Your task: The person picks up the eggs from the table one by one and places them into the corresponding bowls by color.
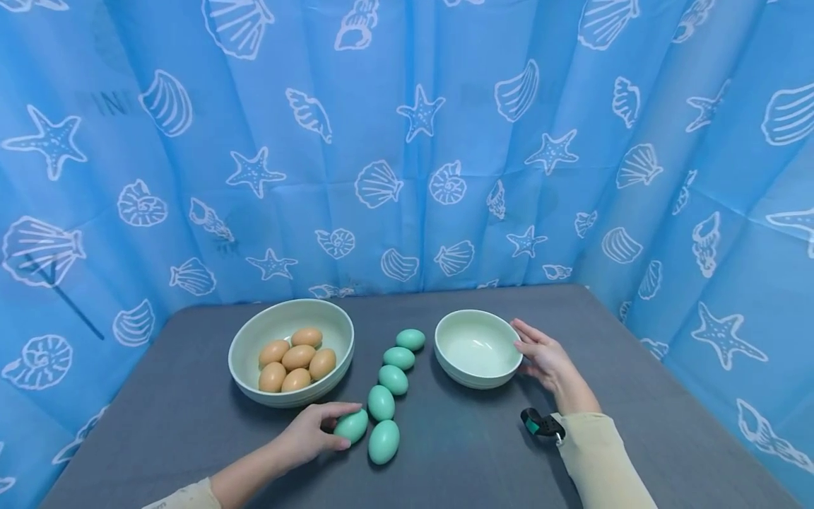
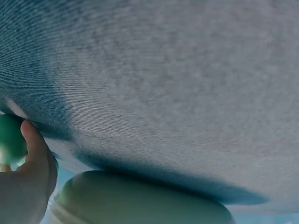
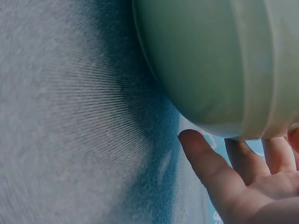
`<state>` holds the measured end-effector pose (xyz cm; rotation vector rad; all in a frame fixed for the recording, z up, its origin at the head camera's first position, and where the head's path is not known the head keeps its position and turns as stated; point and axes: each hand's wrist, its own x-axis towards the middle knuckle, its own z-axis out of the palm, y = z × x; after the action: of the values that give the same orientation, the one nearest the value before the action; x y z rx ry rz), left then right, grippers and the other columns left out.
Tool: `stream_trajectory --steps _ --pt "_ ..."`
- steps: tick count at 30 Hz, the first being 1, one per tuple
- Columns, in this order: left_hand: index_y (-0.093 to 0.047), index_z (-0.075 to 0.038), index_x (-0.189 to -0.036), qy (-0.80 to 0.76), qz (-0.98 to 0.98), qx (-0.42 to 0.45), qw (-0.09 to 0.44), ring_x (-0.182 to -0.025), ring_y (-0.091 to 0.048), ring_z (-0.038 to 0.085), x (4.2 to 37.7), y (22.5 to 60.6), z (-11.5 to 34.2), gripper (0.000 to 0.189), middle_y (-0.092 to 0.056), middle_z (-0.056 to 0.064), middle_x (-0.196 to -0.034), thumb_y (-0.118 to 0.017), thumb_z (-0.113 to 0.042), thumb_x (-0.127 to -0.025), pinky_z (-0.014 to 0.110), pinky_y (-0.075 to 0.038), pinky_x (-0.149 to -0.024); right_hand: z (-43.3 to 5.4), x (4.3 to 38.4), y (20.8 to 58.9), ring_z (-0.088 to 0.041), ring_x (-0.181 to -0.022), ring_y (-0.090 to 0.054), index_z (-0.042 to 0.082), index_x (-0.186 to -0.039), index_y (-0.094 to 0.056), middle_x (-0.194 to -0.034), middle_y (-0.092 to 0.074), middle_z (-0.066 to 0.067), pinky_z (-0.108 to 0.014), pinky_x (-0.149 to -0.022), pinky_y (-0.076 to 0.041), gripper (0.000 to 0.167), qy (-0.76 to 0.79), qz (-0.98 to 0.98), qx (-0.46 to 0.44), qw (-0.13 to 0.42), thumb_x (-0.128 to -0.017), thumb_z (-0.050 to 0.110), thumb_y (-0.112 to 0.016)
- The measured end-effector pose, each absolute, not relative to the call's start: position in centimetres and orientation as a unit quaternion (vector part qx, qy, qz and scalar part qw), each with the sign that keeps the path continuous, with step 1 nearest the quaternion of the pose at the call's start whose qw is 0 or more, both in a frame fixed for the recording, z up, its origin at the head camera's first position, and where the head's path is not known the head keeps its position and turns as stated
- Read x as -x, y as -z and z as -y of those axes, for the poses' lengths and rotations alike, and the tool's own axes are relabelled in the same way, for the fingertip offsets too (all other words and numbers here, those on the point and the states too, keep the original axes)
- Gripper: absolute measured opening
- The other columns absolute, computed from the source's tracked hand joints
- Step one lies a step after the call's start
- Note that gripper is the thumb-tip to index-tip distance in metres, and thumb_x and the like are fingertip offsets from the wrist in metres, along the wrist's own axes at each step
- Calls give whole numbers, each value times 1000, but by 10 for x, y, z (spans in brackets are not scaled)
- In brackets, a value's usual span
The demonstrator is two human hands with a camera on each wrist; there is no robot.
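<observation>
My left hand (image 1: pixel 311 433) holds a green egg (image 1: pixel 352 427) between thumb and fingers at the near end of a line of green eggs (image 1: pixel 393 380). In the left wrist view, the thumb (image 2: pixel 35 140) lies against the held egg (image 2: pixel 11 140). The fingers of my right hand (image 1: pixel 545 357) rest against the right side of a small pale green bowl (image 1: pixel 478 375), which has nothing in it. From the right wrist, these fingers (image 3: pixel 212 168) look extended along the bowl's outer wall (image 3: pixel 201 60).
A larger pale green bowl (image 1: pixel 286 397) with several brown eggs (image 1: pixel 299 357) stands to the left, just beyond my left hand. Grey cloth (image 1: pixel 470 452) covers the table. A blue curtain (image 1: pixel 407 155) with shell patterns hangs behind it. By my right wrist is a black strap (image 1: pixel 540 424).
</observation>
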<state>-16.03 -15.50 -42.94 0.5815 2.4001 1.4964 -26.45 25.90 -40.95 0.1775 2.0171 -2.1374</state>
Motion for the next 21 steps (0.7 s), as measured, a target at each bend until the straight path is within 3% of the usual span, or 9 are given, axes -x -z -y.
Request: stream_trajectory --steps 6,21 --pt "-61 5 -126 -523 -821 -192 123 -109 -57 29 160 430 154 51 -59 25 -127 -77 0 -78 24 -49 -82 -258 265 408 -32 -146 -15 9 -155 -16 -160 -12 -10 -63 -109 -25 58 719 -684 -68 102 -103 3 -42" --pt "-55 6 -133 -554 -809 -136 141 -106 -61 26 160 422 153 57 -55 24 -134 -77 -8 -82 34 -54 -84 -256 265 406 -36 -144 -19 7 -154 -19 -159 -14 -12 -62 -109 -27 56 718 -684 -81 99 -103 5 -43"
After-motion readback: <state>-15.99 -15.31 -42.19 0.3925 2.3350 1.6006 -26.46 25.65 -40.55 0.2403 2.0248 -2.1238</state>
